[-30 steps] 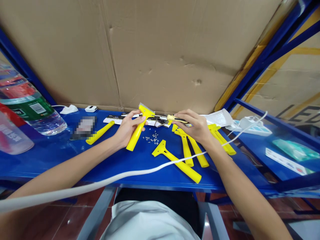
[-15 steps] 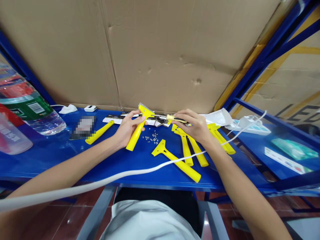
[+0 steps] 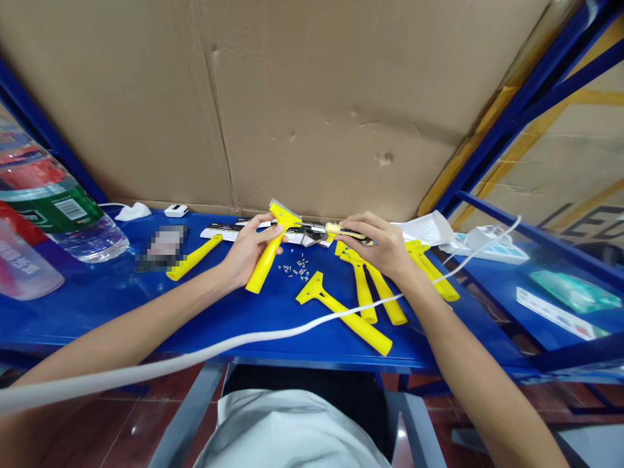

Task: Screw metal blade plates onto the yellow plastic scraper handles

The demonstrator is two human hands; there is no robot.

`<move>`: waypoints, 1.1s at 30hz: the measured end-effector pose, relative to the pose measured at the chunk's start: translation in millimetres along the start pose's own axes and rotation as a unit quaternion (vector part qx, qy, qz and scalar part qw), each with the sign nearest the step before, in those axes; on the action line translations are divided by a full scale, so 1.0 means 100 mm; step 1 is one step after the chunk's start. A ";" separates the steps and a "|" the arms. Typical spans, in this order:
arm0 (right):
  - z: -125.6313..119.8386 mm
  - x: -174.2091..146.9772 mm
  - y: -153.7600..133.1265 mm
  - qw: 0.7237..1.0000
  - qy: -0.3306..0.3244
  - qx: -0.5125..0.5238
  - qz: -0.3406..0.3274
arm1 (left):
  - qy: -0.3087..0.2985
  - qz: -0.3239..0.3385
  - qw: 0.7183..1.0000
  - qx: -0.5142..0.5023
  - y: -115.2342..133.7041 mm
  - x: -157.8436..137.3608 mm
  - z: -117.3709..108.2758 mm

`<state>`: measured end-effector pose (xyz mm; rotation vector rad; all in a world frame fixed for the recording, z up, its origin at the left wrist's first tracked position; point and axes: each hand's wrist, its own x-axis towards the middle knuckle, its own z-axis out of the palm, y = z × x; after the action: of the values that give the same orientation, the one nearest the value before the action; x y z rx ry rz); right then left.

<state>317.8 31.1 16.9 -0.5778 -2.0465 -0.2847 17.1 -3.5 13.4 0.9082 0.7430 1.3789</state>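
My left hand [image 3: 253, 246] is closed around a yellow scraper [image 3: 264, 263], held tilted with its head up and a metal blade along the top edge. In my right hand [image 3: 377, 239] is a screwdriver [image 3: 336, 229] with a pale yellow and black handle. Its shaft points left at the scraper's head, and the tip is at or close to a screw there; exact contact is too small to tell. Below the hands, small screws and nuts [image 3: 301, 270] lie scattered on the blue table [image 3: 219, 325]. Another yellow scraper handle [image 3: 353, 318] rests in front of them.
More yellow handles [image 3: 363, 292] lie under and beside my right forearm, and one [image 3: 195, 258] lies left. Blade packets [image 3: 221, 232] sit along the cardboard wall [image 3: 312, 117]. A white cable [image 3: 244, 339] crosses the foreground. A large water bottle [image 3: 73, 208] stands left.
Almost nothing differs. Both hands keep their places, with the screwdriver still pointed at the scraper's head.
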 end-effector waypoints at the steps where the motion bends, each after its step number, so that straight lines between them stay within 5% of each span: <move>1: 0.00 0.00 0.00 1.000 0.002 -0.001 -0.004 | -0.001 0.001 1.000 0.001 0.00 0.00 0.00; 26: 0.00 0.03 -0.03 1.000 0.003 0.015 -0.021 | -0.006 0.008 1.000 0.007 0.01 0.00 0.00; 33: -0.02 0.09 -0.13 0.998 0.009 0.060 0.037 | -0.023 0.021 0.999 0.029 -0.03 0.00 -0.01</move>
<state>309.4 21.7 26.2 -0.5735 -2.0040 -0.1232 17.3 -3.6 10.5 1.0027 0.7363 1.3744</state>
